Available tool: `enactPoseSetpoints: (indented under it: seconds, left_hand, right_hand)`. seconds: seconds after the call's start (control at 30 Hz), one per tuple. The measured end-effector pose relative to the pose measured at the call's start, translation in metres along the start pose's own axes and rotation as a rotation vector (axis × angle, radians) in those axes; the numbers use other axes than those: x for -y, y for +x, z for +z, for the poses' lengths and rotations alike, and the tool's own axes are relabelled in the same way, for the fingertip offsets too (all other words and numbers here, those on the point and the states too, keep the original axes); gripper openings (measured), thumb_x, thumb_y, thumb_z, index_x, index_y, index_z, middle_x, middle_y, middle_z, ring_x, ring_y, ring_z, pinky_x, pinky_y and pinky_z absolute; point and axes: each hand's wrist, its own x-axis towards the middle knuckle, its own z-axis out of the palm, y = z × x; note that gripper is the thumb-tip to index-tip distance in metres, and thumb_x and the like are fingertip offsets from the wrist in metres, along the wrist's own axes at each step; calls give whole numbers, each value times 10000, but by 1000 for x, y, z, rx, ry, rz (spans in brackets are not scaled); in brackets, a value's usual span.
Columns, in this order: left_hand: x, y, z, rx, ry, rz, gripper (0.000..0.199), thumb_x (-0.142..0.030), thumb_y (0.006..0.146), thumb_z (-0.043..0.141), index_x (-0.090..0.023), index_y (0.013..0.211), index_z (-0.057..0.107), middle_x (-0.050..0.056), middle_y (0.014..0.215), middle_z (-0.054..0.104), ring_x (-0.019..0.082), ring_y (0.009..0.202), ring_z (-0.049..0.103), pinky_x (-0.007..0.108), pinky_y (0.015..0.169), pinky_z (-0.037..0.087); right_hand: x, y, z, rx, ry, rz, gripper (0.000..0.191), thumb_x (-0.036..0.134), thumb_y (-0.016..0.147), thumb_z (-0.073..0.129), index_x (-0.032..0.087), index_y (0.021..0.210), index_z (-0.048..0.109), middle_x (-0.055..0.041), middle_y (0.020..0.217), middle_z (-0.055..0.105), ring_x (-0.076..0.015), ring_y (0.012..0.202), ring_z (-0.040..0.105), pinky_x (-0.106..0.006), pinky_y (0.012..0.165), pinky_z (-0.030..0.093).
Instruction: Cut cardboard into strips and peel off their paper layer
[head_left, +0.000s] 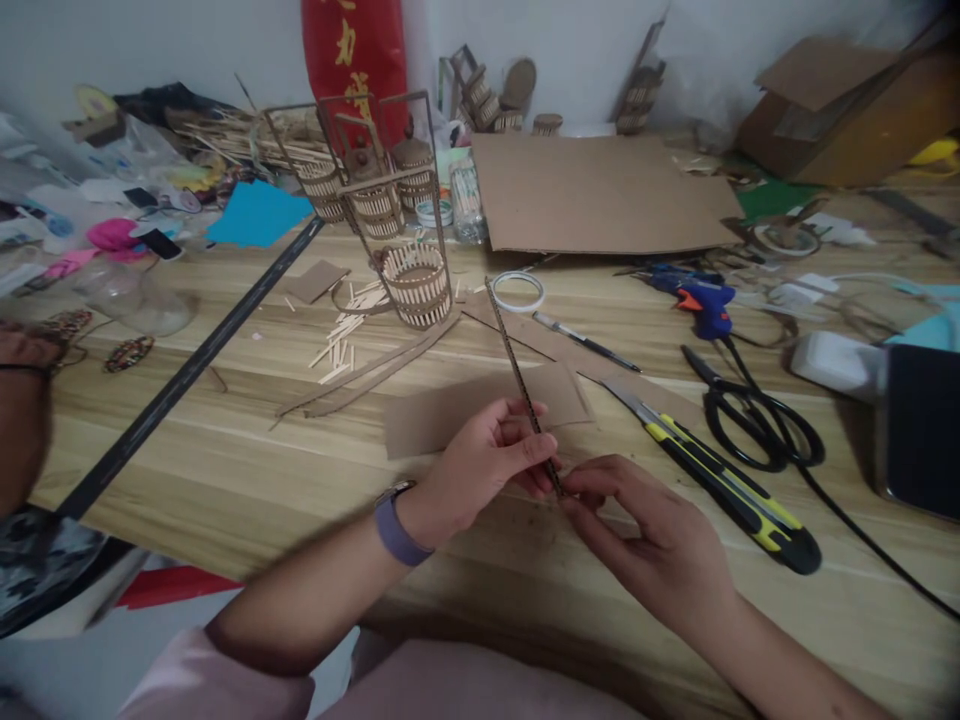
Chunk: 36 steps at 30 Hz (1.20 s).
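- The thin cardboard strip (517, 370) could crease or kink, I judge, if the 2 hands bend it too sharply where they meet, since its corrugated edge looks narrow.
- Its long free end, reaching away beyond the grip, could catch the tape roll (517, 291) or the pen (589, 342) if the hands swing to the right; whether it touches the roll, I cannot tell.
- The utility knife (720, 485) lies just right of the grip with its blade out, so a careless outward sweep of the right hand could meet the edge.
- The cable (851, 520), farther right past the knife, could snag a forearm and drag the glue gun (707, 308).
- Left hand (469, 465): closed lightly on the strip, thumb on the near side, fingers curled behind, a little above the strip's near end.
- Right hand (656, 535): thumb and forefinger nearly together, pinching that near end just beside the left fingers; its other fingers curl loosely.
- The strip therefore sits between the 2 hands, above the table (300, 490), with a flat cardboard piece (427, 418) just beyond the left hand.
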Motion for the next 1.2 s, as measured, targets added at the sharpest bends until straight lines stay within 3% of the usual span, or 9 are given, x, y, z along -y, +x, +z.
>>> enactPoseSetpoints:
  seconds: [0.37, 0.6, 0.8, 1.0, 1.2]
  left_hand:
    - [6, -3, 2, 35, 19, 14, 653, -461, 710, 920, -136, 1137, 548, -77, 686, 607, 95, 545, 632, 210, 535, 526]
    - [9, -4, 3, 56, -38, -87, 724, -513, 658, 941, -129, 1136, 556, -43, 693, 664, 104, 537, 643, 211, 531, 515]
    - [8, -4, 2, 54, -182, -218, 702, -434, 612, 985, -128, 1111, 596, -26, 708, 693, 98, 539, 651, 197, 528, 516]
    - [5, -6, 3, 73, -214, -269, 526, -288, 735, 926, -107, 1136, 638, -6, 734, 704, 90, 539, 655, 186, 533, 523]
    - [3, -8, 2, 71, -164, -276, 497, -300, 798, 885, -102, 1193, 657, -13, 717, 687, 91, 559, 651, 190, 547, 516]
  right_hand:
    - [-1, -2, -1, 3, 4, -36, 151, 115, 937, 568, 253, 950, 628, 4, 805, 721, -129, 672, 698, -219, 552, 553]
    - [-4, 0, 0, -72, -178, -233, 104, 126, 938, 605, 228, 945, 624, -4, 774, 721, -133, 622, 656, -253, 585, 518]
    - [-5, 0, -2, -66, -286, -288, 131, 140, 941, 598, 262, 988, 612, 2, 756, 723, -152, 607, 645, -287, 586, 499]
    - [-5, 0, -1, -66, -335, -334, 172, 103, 934, 572, 260, 1001, 593, 10, 738, 723, -150, 605, 650, -288, 585, 498]
    - [-5, 0, -1, -80, -281, -321, 149, 110, 957, 557, 249, 994, 595, 2, 749, 716, -147, 605, 648, -283, 570, 525]
